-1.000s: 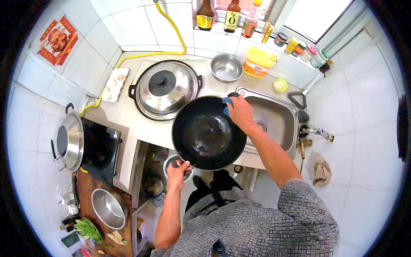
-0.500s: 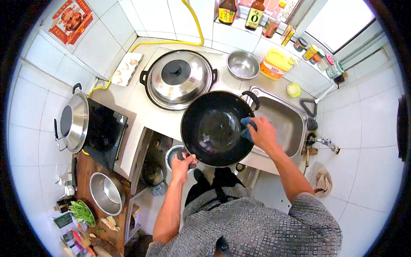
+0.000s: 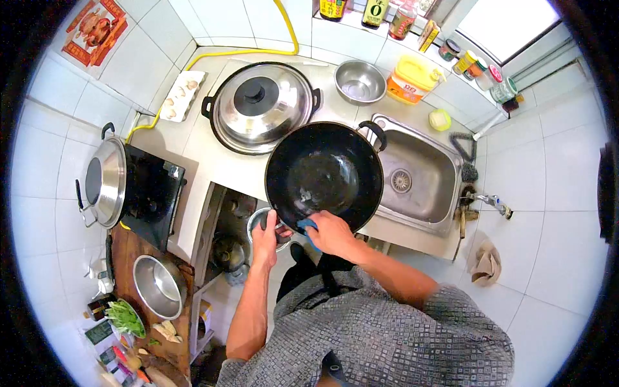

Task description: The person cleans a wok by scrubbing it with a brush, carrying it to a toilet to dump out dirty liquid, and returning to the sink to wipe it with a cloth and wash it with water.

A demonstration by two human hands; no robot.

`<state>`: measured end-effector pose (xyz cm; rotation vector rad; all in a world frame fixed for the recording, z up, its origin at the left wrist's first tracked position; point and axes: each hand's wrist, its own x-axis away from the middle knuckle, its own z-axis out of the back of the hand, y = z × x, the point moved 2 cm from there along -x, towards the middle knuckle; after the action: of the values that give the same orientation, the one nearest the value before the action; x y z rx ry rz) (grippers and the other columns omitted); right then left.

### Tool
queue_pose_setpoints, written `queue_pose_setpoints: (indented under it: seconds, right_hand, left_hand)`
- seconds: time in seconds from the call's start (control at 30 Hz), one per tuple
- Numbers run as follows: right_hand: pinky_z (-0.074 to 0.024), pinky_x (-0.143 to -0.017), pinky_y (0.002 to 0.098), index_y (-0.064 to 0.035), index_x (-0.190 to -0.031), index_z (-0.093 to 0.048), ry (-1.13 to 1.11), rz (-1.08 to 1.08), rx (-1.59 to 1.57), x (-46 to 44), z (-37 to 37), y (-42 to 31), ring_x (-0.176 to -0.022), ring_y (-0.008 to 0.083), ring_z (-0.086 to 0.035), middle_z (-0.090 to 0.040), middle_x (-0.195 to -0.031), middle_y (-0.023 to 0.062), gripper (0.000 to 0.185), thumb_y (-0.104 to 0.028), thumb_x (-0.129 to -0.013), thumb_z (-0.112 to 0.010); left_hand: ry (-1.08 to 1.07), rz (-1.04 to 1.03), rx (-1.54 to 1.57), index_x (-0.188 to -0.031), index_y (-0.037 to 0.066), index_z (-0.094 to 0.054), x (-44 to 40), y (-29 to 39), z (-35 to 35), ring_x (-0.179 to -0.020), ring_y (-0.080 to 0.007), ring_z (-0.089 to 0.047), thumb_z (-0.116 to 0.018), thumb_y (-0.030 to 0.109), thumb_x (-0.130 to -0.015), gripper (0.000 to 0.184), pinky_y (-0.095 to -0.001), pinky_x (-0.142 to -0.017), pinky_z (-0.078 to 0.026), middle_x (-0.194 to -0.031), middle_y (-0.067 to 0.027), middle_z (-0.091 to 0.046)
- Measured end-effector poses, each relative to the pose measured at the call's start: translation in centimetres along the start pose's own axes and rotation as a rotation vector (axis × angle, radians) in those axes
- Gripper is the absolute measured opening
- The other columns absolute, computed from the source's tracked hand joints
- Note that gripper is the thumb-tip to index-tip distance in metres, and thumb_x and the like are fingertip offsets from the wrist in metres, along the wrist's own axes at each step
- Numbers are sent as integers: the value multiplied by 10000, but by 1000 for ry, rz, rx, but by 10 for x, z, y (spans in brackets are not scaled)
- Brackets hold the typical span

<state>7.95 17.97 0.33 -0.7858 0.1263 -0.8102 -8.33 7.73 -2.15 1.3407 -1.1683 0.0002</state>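
A black wok [image 3: 322, 171] is held tilted over the counter's front edge, its far loop handle beside the sink. My left hand [image 3: 265, 238] is closed around the wok's near handle, at the lower left of its rim. My right hand [image 3: 330, 233] grips a blue cloth [image 3: 305, 224] and presses it on the wok's near rim, close to my left hand. Part of the cloth is hidden under my fingers. Beneath the near handle, a metal bowl [image 3: 252, 226] shows in part.
Behind the wok sits a lidded pan [image 3: 284, 90]. A steel bowl [image 3: 360, 82] and a yellow tub [image 3: 410, 79] stand beyond the sink [image 3: 445, 222]. At left are a black cooktop [image 3: 151, 193] and a deep steel basin [image 3: 159, 287] on a wooden surface.
My right hand has moved with the blue cloth from the wok's right side to its near rim, towards my left hand. My left hand still grips the handle.
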Motion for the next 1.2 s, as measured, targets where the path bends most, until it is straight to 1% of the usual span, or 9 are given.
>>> queue_pose_setpoints:
  seconds: [0.2,0.4,0.6,0.73,0.8,1.0,1.07,1.13,1.2]
  right_hand:
    - [-503,-876,478,-41,-1168,-652,-83,-31,-258,-55,8,26,-957,402,-647,-673,-1011,242,430,-351,-869,-643]
    - [-481,-953,481,-93,-1364,-500,185,-111,187,-92,28,72,-1136,405,-551,-566,-1278,217,622,-327,-822,-695]
    - [-531,-844,443,-66,-1208,-592,172,84,329,-90,-27,53,-1020,362,-560,-580,-1122,164,509,-129,-719,-716]
    - [-539,-834,406,-89,-1063,-677,-47,417,310,-67,-51,53,-977,328,-593,-632,-1063,106,390,-81,-673,-692]
    - [-543,-833,399,-103,-1026,-693,-253,377,355,-66,-23,57,-957,319,-603,-644,-1057,89,339,-80,-688,-673]
    - [-520,-821,451,-61,-1008,-674,533,188,194,-145,34,70,-980,373,-555,-615,-1062,148,309,-10,-709,-609]
    - [-520,-812,448,-63,-981,-677,472,72,280,-160,9,67,-981,363,-550,-597,-1025,139,271,-39,-719,-613]
    - [-523,-804,442,-62,-955,-679,238,191,367,-142,-22,55,-974,342,-553,-589,-985,122,232,-69,-731,-618]
    - [-529,-808,437,-68,-931,-688,135,342,276,-115,-39,45,-956,331,-565,-596,-980,111,220,-73,-721,-625]
  left_hand:
    - [-3,36,-7,-1068,9,-630,-1,-1,3,-787,-182,-648,-582,371,-988,374,-291,-649,-588,-993,-84,-655]
    - [34,24,-39,-980,3,-625,6,11,-6,-745,-160,-629,-608,311,-978,309,-297,-644,-595,-908,-61,-630]
    - [19,-47,-73,-735,86,-511,-2,1,-2,-699,-129,-606,-715,99,-888,255,-292,-611,-600,-797,-27,-580]
    - [17,-45,-59,-714,96,-462,-8,-3,1,-705,-127,-608,-723,45,-866,306,-290,-609,-603,-805,-26,-585]
    - [45,-46,-82,-726,87,-468,-3,1,-1,-704,-130,-612,-719,48,-868,291,-290,-610,-604,-807,-28,-585]
    - [22,-31,-49,-850,54,-558,-7,-6,5,-721,-137,-620,-718,54,-865,161,-296,-622,-611,-842,-29,-602]
    - [-1,-32,-72,-961,25,-640,-6,-3,5,-745,-140,-628,-719,63,-864,131,-303,-636,-616,-873,-28,-623]
    - [37,-30,-48,-779,67,-521,-2,3,-4,-688,-119,-596,-716,31,-863,215,-293,-604,-610,-804,-11,-563]
    - [41,-19,-36,-790,63,-532,-7,-3,0,-694,-117,-595,-717,30,-861,201,-292,-605,-611,-805,-10,-564]
